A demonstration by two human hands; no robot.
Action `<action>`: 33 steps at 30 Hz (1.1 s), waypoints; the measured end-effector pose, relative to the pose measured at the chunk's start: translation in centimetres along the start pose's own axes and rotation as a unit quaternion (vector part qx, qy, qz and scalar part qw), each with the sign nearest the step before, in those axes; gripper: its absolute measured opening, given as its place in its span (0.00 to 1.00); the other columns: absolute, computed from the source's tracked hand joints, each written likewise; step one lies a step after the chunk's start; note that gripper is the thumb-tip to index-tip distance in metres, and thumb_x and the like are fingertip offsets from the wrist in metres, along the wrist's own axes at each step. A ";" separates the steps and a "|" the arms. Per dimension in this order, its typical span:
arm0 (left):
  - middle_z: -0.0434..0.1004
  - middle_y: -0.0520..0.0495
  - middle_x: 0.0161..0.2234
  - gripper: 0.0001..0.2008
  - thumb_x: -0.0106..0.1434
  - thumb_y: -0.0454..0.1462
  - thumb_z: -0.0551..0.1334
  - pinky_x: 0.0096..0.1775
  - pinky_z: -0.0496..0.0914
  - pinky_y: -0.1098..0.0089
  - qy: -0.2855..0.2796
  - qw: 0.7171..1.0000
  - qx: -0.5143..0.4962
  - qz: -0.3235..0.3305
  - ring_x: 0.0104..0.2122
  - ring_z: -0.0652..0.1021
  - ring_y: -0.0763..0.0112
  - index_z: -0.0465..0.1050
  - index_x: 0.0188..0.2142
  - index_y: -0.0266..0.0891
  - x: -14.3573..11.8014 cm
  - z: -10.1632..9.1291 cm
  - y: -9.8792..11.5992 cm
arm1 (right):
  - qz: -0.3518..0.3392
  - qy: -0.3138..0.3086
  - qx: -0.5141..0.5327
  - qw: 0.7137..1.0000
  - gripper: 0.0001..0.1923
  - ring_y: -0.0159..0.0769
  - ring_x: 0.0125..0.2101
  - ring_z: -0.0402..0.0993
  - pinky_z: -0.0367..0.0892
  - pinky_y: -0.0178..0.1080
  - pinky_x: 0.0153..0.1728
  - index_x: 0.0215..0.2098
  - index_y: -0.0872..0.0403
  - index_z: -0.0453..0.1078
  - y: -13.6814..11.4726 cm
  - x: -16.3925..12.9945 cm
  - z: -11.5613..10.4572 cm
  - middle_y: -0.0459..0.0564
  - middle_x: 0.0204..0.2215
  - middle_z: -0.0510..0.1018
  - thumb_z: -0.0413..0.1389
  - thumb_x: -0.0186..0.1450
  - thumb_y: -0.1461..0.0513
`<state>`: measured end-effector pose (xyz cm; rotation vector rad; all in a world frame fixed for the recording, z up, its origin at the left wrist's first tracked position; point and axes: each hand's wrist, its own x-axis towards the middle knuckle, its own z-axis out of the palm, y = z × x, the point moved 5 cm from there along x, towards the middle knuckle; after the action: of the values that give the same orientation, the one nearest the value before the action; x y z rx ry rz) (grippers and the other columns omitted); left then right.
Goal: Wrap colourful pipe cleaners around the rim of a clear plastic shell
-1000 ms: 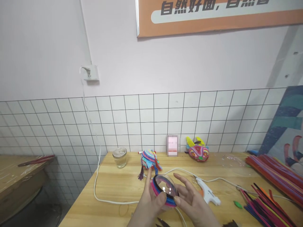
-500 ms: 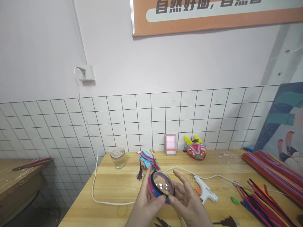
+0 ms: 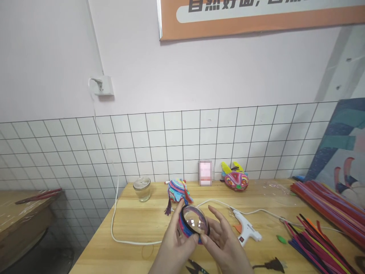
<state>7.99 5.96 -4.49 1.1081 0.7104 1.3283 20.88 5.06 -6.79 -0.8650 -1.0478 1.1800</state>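
Between my two hands is a clear plastic dome [image 3: 195, 219] whose lower part is wrapped in bands of blue, pink and black pipe cleaner. My left hand [image 3: 177, 239] grips its left side, thumb pressed on the near rim. On the right, my right hand [image 3: 221, 238] holds the near edge with its thumb, while its index finger is raised off the dome. Scissors [image 3: 196, 267] lie just below my hands, partly cut off by the frame. A white glue gun [image 3: 246, 228] rests to the right of my right hand.
Behind my hands sit a striped, tasselled ornament [image 3: 177, 190] and a pink one with yellow ears [image 3: 235, 179]. A glass cup [image 3: 142, 189] stands at the back left. Pipe cleaners [image 3: 316, 243], a black plug [image 3: 274, 265] and a green leaf piece [image 3: 281, 239] lie right. A white cord [image 3: 137, 242] crosses the table.
Both hands still hold the dome in nearly the same place, with slight thumb movement along the near rim. The whole view has shifted a little.
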 end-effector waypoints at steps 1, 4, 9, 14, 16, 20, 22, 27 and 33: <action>0.68 0.31 0.57 0.46 0.48 0.44 0.70 0.54 0.65 0.60 -0.001 1.000 0.000 0.000 0.56 0.68 0.50 0.54 0.63 0.35 0.0 0.1 0.1 | -0.001 0.001 0.001 1.000 0.42 0.42 0.44 0.76 0.66 0.45 0.48 0.56 0.51 0.50 0.0 0.0 0.0 0.58 0.46 0.78 0.64 0.53 0.45; 0.68 0.30 0.56 0.46 0.48 0.44 0.70 0.54 0.65 0.60 0.002 1.000 0.000 0.009 0.55 0.69 0.51 0.54 0.63 0.33 0.0 0.0 0.0 | -0.010 0.013 0.004 1.000 0.41 0.43 0.44 0.76 0.67 0.45 0.47 0.56 0.50 0.51 0.2 -0.1 0.0 0.57 0.45 0.79 0.64 0.53 0.46; 0.67 0.30 0.57 0.45 0.50 0.41 0.68 0.53 0.65 0.59 0.009 1.000 0.007 0.006 0.56 0.69 0.51 0.51 0.64 0.34 0.1 -0.1 -0.6 | -0.025 0.025 -0.007 0.999 0.38 0.43 0.43 0.76 0.67 0.44 0.47 0.56 0.50 0.53 0.1 -0.2 0.1 0.57 0.44 0.79 0.64 0.54 0.47; 0.68 0.31 0.56 0.42 0.50 0.37 0.68 0.55 0.64 0.58 0.016 1.000 0.016 0.014 0.57 0.68 0.51 0.55 0.62 0.34 0.2 -0.3 -0.7 | -0.016 0.017 0.001 1.000 0.41 0.43 0.44 0.76 0.66 0.44 0.47 0.57 0.50 0.50 -0.2 -0.3 0.3 0.56 0.44 0.78 0.63 0.54 0.46; 0.68 0.32 0.56 0.40 0.49 0.35 0.67 0.55 0.64 0.58 0.018 1.000 0.017 0.017 0.57 0.68 0.51 0.56 0.62 0.36 0.2 -0.4 -0.7 | -0.013 0.009 0.008 1.000 0.42 0.43 0.45 0.75 0.66 0.44 0.47 0.57 0.50 0.48 -0.2 -0.3 0.4 0.56 0.45 0.78 0.63 0.54 0.45; 0.68 0.33 0.57 0.38 0.49 0.33 0.67 0.53 0.67 0.59 0.013 1.000 0.016 0.020 0.57 0.69 0.51 0.60 0.60 0.38 0.2 -0.4 -0.6 | -0.007 0.006 0.020 1.000 0.42 0.45 0.46 0.74 0.66 0.46 0.47 0.58 0.50 0.48 -0.3 -0.5 0.6 0.56 0.44 0.78 0.63 0.54 0.46; 0.68 0.34 0.58 0.37 0.49 0.34 0.68 0.53 0.67 0.59 0.011 0.999 0.019 0.027 0.57 0.69 0.51 0.61 0.59 0.39 0.2 -0.5 -0.4 | -0.005 0.004 0.033 0.999 0.42 0.46 0.47 0.74 0.65 0.47 0.49 0.57 0.51 0.49 -0.7 -0.7 0.7 0.57 0.45 0.78 0.64 0.54 0.46; 0.73 0.35 0.54 0.36 0.49 0.42 0.71 0.54 0.65 0.58 -0.009 0.998 0.009 0.061 0.55 0.71 0.49 0.65 0.58 0.40 0.3 -1.4 1.4 | 0.051 -0.031 0.119 0.991 0.46 0.47 0.49 0.73 0.63 0.48 0.51 0.60 0.52 0.45 -2.5 -1.0 0.8 0.61 0.48 0.77 0.66 0.54 0.49; 0.74 0.40 0.54 0.34 0.48 0.46 0.71 0.57 0.61 0.55 -0.016 0.998 -0.047 0.042 0.57 0.68 0.47 0.69 0.55 0.47 -0.1 -2.5 3.5 | 0.129 -0.014 0.200 0.971 0.48 0.52 0.46 0.75 0.61 0.52 0.48 0.62 0.53 0.47 -2.2 -0.7 0.1 0.63 0.49 0.77 0.66 0.53 0.48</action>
<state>4.34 6.04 -2.24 1.0910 0.5787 1.3980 21.35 3.97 -4.84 -0.6783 -0.6946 1.5612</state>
